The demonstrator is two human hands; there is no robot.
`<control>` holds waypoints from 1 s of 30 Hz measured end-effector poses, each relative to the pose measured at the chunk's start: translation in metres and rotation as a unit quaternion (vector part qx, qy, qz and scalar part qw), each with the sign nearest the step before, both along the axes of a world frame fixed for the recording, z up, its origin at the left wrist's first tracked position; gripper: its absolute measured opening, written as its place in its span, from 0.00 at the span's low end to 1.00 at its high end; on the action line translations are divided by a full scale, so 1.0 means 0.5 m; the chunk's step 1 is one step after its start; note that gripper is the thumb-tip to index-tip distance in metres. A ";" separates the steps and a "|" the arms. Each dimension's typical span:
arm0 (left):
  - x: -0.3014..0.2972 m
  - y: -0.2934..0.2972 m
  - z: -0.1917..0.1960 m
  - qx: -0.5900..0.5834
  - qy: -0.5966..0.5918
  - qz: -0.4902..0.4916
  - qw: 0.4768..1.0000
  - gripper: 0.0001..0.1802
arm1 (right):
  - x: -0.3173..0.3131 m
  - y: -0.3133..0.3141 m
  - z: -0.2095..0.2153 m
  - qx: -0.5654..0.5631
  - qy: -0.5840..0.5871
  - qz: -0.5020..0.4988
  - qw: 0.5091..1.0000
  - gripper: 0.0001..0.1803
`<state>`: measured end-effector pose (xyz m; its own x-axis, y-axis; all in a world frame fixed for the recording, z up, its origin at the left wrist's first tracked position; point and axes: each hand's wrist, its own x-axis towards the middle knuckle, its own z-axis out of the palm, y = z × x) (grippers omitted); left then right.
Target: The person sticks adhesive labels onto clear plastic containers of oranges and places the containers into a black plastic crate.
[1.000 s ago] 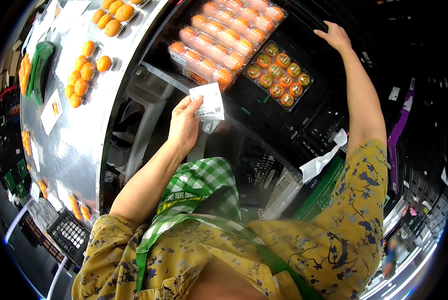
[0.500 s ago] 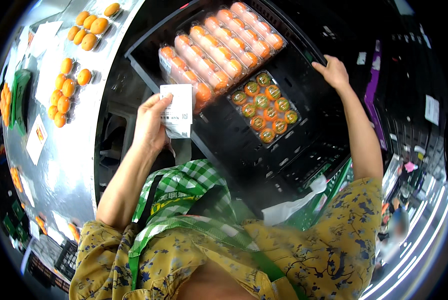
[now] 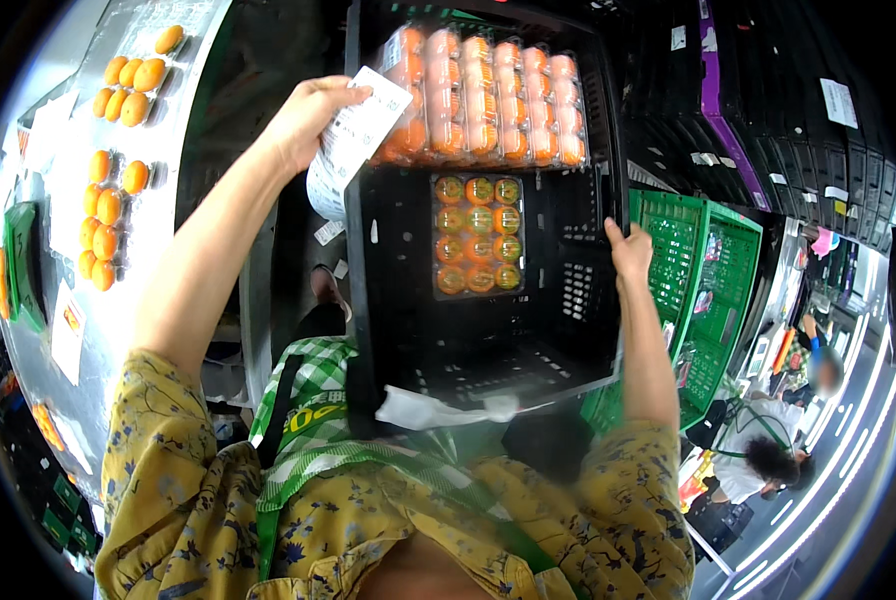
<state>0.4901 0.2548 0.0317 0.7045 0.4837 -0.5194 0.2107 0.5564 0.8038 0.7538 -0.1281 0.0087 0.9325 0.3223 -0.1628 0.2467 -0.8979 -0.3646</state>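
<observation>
We are looking down at our own arms over a black plastic crate (image 3: 408, 300) that we hold close to our body. Our right hand (image 3: 630, 250) grips the crate's right rim, fingers clenched over the edge. Our left hand (image 3: 308, 115) is raised at the crate's far left corner, its fingers pinching a white paper slip (image 3: 353, 140) that curls down over the rim.

Inside the crate, clear packs of orange fruit (image 3: 488, 100) fill the far end, and one smaller pack of orange fruit with green tops (image 3: 478, 232) lies in the middle; the near part of the floor is bare. We judge that the crate is being carried or steadied while the slip is kept in hand, so any further move calls for a firm hold on the right rim.

To our left runs a pale counter (image 3: 158, 240) with loose oranges (image 3: 103, 215) on it. To our right stand green crates (image 3: 708, 270) and dark stacked crates (image 3: 768, 110). Another person (image 3: 758, 465) is at the lower right.
</observation>
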 end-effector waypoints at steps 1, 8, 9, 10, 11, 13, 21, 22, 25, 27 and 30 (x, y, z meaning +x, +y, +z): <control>0.008 0.017 -0.008 0.005 -0.005 -0.020 1.000 0.07 | -0.033 -0.003 -0.007 0.026 0.014 -0.030 0.999 0.18; 0.102 0.095 -0.060 0.106 0.019 -0.138 0.985 0.11 | -0.192 -0.018 -0.116 0.273 0.138 -0.192 0.932 0.16; 0.107 0.103 -0.061 0.112 0.030 -0.122 0.986 0.10 | -0.200 -0.011 -0.112 0.321 0.151 -0.190 0.915 0.17; 0.114 0.108 -0.063 0.119 0.035 -0.140 0.982 0.09 | -0.199 -0.015 -0.106 0.247 0.170 -0.189 0.935 0.19; 0.117 0.112 -0.059 0.126 0.042 -0.158 0.978 0.09 | -0.210 -0.013 -0.110 0.261 0.132 -0.196 0.936 0.19; 0.117 0.129 -0.080 0.126 0.047 -0.162 0.978 0.09 | -0.206 -0.012 -0.100 0.276 0.145 -0.161 0.937 0.19; 0.004 0.143 -0.084 0.302 0.078 -0.010 0.950 0.14 | -0.180 -0.018 -0.075 0.125 0.194 -0.121 0.965 0.18; -0.028 0.146 -0.074 0.412 0.105 -0.036 0.905 0.14 | -0.165 -0.033 -0.082 0.143 0.203 -0.100 0.964 0.20; -0.099 0.096 0.027 0.249 0.056 -0.003 0.967 0.14 | -0.120 -0.028 -0.073 0.036 0.037 0.051 0.997 0.24; -0.128 0.053 0.063 0.306 0.035 0.053 0.950 0.14 | -0.140 0.085 0.026 -0.028 -0.196 0.141 0.970 0.26; -0.170 -0.002 0.128 0.321 0.032 0.116 0.939 0.11 | -0.241 0.283 0.119 0.290 0.121 0.159 0.936 0.26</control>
